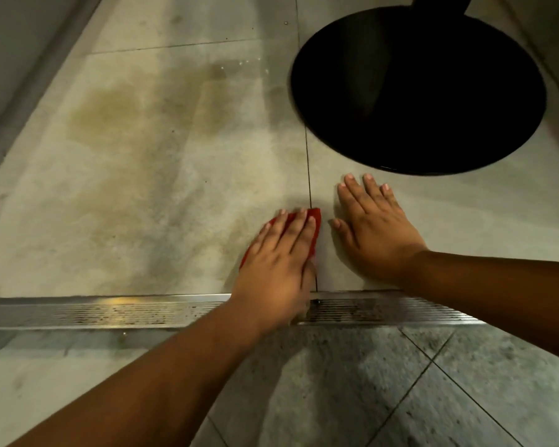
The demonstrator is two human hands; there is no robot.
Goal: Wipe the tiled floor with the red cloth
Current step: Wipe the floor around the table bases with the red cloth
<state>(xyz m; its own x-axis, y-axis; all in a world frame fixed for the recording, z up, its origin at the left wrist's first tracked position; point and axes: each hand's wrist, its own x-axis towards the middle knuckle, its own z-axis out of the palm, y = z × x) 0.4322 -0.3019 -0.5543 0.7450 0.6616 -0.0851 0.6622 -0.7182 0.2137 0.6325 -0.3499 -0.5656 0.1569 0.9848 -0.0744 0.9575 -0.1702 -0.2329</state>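
Nearest the viewer, darker speckled tiles [384, 382] occupy the lower right, laid diagonally with thin joints. Two bare forearms cross above them and above a metal drain grate [110, 312], a perforated strip running the full width of the view.

Just beyond the grate, the left hand [276, 269] lies flat with straight, slightly spread fingers, pressing the red cloth [315, 221] onto the tiled floor [142, 204]. The fingers do not curl round the fabric. Only the cloth's edges show: a band past the fingertips and down the thumb side, and a small corner at the little-finger side. The cloth sits on a dark grout line [309, 169] that runs away from the viewer.

Just beside it, apart from the cloth, the right hand [373, 230] rests palm-down on the neighbouring tile, fingers extended and holding nothing.

Farther out, a brownish stain [110, 114] discolours the pale tile at left, with lighter smeared patches around it. At upper right, close beyond the right fingertips, stands a round black pedestal base [417, 88], its stem cut off by the top edge. A grey wall base [20, 91] runs diagonally along the far left.
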